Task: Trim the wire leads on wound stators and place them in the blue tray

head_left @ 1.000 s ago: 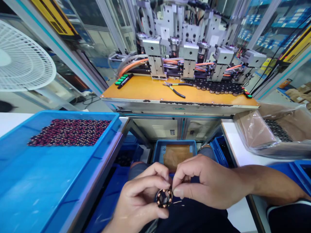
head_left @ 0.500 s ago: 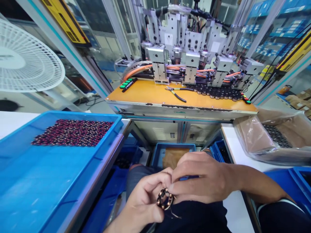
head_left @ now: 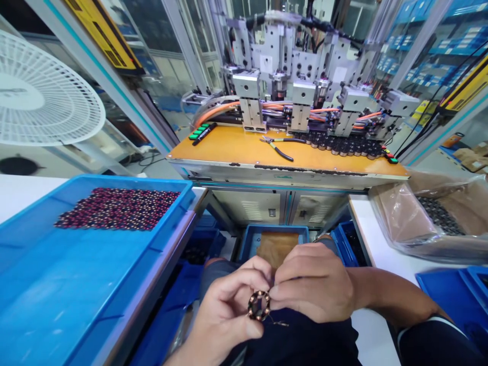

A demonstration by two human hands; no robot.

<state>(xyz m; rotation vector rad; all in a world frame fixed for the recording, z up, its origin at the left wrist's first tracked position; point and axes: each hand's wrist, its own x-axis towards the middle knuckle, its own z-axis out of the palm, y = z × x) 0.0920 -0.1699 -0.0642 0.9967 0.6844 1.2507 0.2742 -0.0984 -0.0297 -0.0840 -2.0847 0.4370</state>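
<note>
Between the thumb and fingers of my left hand [head_left: 234, 300] is a small motor stator [head_left: 250, 311], a dark ring with copper windings, its round opening turned up toward me. Thin wire ends [head_left: 281, 324] trail from its lower right side. My right hand [head_left: 316, 284] has its fingers pinched together at the ring's upper right rim. What sits between those fingertips, perhaps a wire, is hidden. Both hands are over my lap.
On my left, a blue tray [head_left: 87, 274] holds rows of wound parts [head_left: 122, 208]. Ahead, a machine [head_left: 301, 96] stands behind an orange bench top [head_left: 229, 150] with pliers [head_left: 280, 148] and dark parts [head_left: 343, 144]. At right is a plastic-lined carton [head_left: 396, 208].
The stator has turned to face me more squarely. My right fingers have shifted slightly along its rim, and the wire ends now lie a little higher and further right.
</note>
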